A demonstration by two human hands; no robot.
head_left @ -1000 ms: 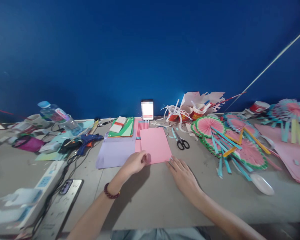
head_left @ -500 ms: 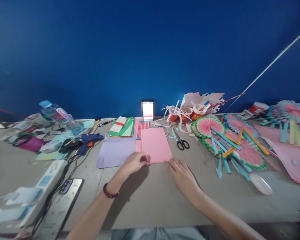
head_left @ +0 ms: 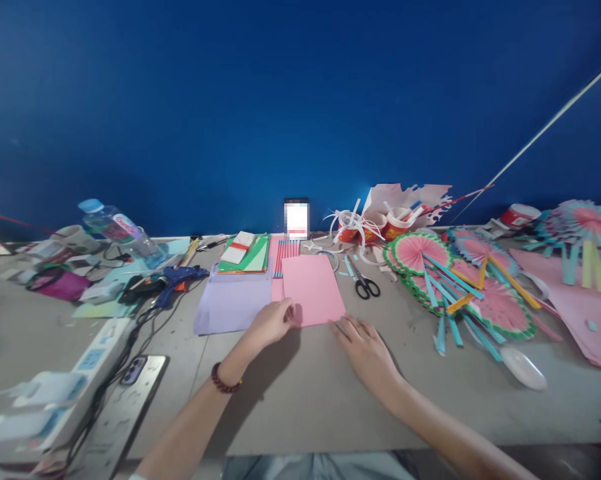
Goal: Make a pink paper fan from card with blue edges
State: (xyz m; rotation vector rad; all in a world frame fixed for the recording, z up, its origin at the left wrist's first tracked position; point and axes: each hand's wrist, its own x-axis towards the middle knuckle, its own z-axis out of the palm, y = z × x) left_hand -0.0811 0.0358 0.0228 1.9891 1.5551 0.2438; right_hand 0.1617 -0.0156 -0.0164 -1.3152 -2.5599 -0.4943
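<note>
A pink paper sheet (head_left: pixel 313 290) lies on the grey table in front of me. My left hand (head_left: pixel 275 323) has its fingers pinched together on the sheet's lower left corner. My right hand (head_left: pixel 365 347) lies palm down with fingers spread, its fingertips at the lower right corner. Beneath and left of the sheet is lilac paper (head_left: pixel 233 303), bearing a green paper stack (head_left: pixel 255 253). Red and blue striped strips (head_left: pixel 287 257) show behind the pink sheet. Black-handled scissors (head_left: pixel 367 287) rest to its right.
At the left are a bottle (head_left: pixel 123 230), a blue glue gun (head_left: pixel 175 283), a power strip (head_left: pixel 87 373) and a phone (head_left: pixel 130 413). Pleated paper fans (head_left: pixel 420 253), red cups (head_left: pixel 397 227) and a white oval object (head_left: pixel 523 368) occupy the right. A screen (head_left: pixel 297 220) stands at the back.
My left hand has shifted slightly, its fingers closer together at the corner. My right hand has moved a little to the left. The pink sheet lies nearly as before.
</note>
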